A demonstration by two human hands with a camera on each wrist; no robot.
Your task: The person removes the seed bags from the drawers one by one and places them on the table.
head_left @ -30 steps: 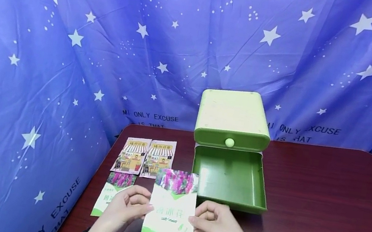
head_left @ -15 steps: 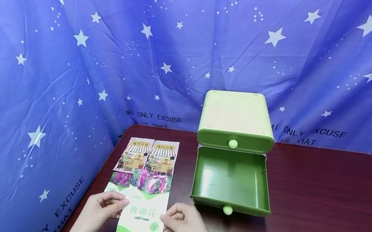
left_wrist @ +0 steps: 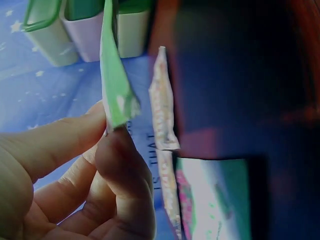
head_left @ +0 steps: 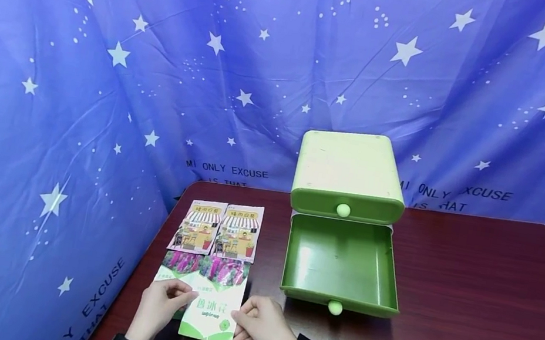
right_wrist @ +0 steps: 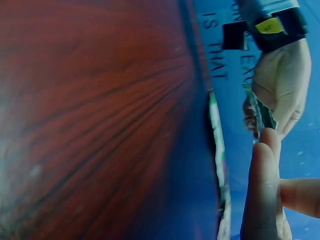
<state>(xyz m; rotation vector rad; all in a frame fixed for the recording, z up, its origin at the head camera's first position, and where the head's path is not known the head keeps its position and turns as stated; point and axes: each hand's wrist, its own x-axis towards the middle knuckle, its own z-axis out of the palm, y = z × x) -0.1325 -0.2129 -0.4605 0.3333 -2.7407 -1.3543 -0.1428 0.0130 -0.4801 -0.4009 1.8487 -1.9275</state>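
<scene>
Both hands hold a white and green seed packet (head_left: 212, 309) with pink flowers printed along its top, one hand at each side edge. The left hand (head_left: 160, 304) pinches the left edge between thumb and fingers, plain in the left wrist view. At the right edge, the right hand (head_left: 265, 326) pinches it too. A gap shows between the held packet and the table in both wrist views. A matching packet (head_left: 178, 263) lies on the table, partly covered in the head view by the left hand and the held packet. Two pink packets (head_left: 197, 227) with shopfront pictures lie side by side behind.
A pale green drawer box (head_left: 349, 164) stands at the back, right of the packets. Its lower green drawer (head_left: 342, 270) is pulled out towards the person, a round knob at its front. The dark red table (head_left: 475, 309) extends to the right. A blue starry curtain (head_left: 247, 59) hangs behind.
The held packet and both hands have moved left from in front of the drawer box. The packet now appears just below the pink packets, overlapping the matching one in the head view.
</scene>
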